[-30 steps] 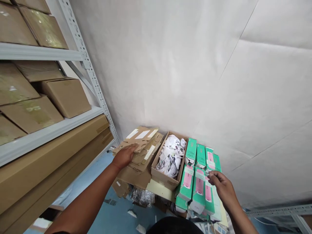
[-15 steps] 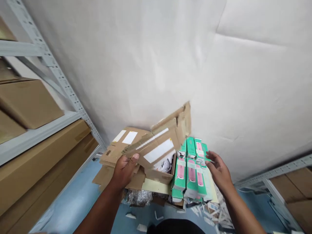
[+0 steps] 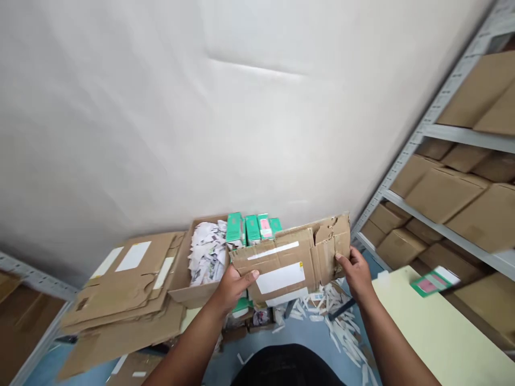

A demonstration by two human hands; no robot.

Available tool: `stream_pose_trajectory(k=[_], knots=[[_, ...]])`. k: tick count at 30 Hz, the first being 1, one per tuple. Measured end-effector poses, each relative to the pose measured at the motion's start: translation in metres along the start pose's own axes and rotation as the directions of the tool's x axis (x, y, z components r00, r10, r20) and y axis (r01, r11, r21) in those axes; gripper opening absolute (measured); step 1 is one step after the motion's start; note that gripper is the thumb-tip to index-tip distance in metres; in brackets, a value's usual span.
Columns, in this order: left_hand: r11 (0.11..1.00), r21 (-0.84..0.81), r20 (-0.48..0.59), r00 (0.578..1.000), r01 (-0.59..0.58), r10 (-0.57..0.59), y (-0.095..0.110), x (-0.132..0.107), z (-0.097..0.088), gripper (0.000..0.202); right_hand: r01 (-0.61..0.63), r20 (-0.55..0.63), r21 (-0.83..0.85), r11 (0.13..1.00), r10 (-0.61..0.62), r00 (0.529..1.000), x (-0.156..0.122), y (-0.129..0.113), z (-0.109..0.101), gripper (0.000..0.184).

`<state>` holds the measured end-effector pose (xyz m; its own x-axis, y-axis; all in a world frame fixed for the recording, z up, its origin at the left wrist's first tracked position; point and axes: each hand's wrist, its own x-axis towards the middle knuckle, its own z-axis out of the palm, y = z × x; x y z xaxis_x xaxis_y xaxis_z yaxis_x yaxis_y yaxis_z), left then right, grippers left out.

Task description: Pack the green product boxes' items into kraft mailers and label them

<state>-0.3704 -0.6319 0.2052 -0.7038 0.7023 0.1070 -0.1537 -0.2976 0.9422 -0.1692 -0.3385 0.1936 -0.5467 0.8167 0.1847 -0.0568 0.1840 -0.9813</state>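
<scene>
A flattened cardboard box (image 3: 289, 262) with white labels is held up in front of me, one end in each hand. My left hand (image 3: 235, 284) is closed on its left end, thumb over the face. At the right end, my right hand (image 3: 354, 271) pinches the torn-edged flap. Behind the cardboard stand green product boxes (image 3: 252, 229), partly hidden by it. An open carton (image 3: 197, 292) of crumpled printed paper (image 3: 208, 252) sits left of them. Farther left lies a stack of flattened cartons (image 3: 129, 273).
Shelves of brown cartons (image 3: 446, 187) rise on the right. A pale yellow tabletop (image 3: 426, 321) there carries one green and pink box (image 3: 432, 282). White scraps (image 3: 341, 321) litter the blue floor (image 3: 298, 335). A white wall (image 3: 241, 134) stands ahead.
My view has turned right. The flattened box has moved to the right and lies more level. My right hand, free before, now grips its right end; my left hand has kept hold.
</scene>
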Motion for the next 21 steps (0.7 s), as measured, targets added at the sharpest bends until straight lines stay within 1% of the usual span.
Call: stream_pose_trajectory(k=[2, 5, 8, 10, 12, 14, 16, 17, 19, 21], knots=[[0.999, 0.026, 0.007, 1.000, 0.024, -0.024, -0.016, 0.007, 0.042, 0.068, -0.003, -0.043, -0.017, 1.000, 0.002, 0.999, -0.012, 0.010, -0.045, 0.054], [0.996, 0.061, 0.070, 0.995, 0.069, -0.073, -0.041, 0.014, 0.108, 0.072, -0.015, -0.033, -0.045, 0.999, 0.013, 0.999, -0.030, 0.026, -0.117, 0.053], [0.991, 0.112, 0.206, 0.974, 0.069, -0.091, -0.065, 0.022, 0.174, 0.071, -0.048, -0.050, -0.058, 0.997, 0.045, 0.998, -0.050, 0.040, -0.190, 0.052], [0.987, 0.150, 0.312, 0.945, 0.056, -0.100, -0.079, 0.028, 0.217, 0.071, -0.061, -0.060, -0.057, 0.996, 0.058, 0.996, -0.062, 0.046, -0.233, 0.053], [0.983, 0.180, 0.402, 0.908, 0.046, -0.116, -0.093, 0.033, 0.259, 0.074, -0.067, -0.073, -0.077, 0.995, 0.061, 0.995, -0.071, 0.051, -0.270, 0.054], [0.979, 0.199, 0.464, 0.877, 0.039, -0.129, -0.106, 0.037, 0.296, 0.080, -0.064, -0.125, -0.134, 0.989, 0.047, 0.991, -0.076, 0.056, -0.301, 0.055], [0.977, 0.210, 0.509, 0.851, 0.021, -0.128, -0.120, 0.043, 0.328, 0.086, -0.066, -0.219, -0.219, 0.974, 0.017, 0.976, -0.078, 0.065, -0.326, 0.052], [0.977, 0.213, 0.532, 0.837, 0.009, -0.124, -0.128, 0.046, 0.342, 0.090, -0.079, -0.278, -0.263, 0.962, 0.002, 0.961, -0.078, 0.071, -0.337, 0.050], [0.977, 0.213, 0.579, 0.806, -0.007, -0.121, -0.147, 0.055, 0.365, 0.098, -0.134, -0.402, -0.331, 0.934, -0.012, 0.915, -0.079, 0.084, -0.354, 0.048], [0.974, 0.225, 0.621, 0.772, -0.008, -0.137, -0.168, 0.067, 0.385, 0.106, -0.214, -0.517, -0.316, 0.924, 0.021, 0.856, -0.081, 0.093, -0.366, 0.051]])
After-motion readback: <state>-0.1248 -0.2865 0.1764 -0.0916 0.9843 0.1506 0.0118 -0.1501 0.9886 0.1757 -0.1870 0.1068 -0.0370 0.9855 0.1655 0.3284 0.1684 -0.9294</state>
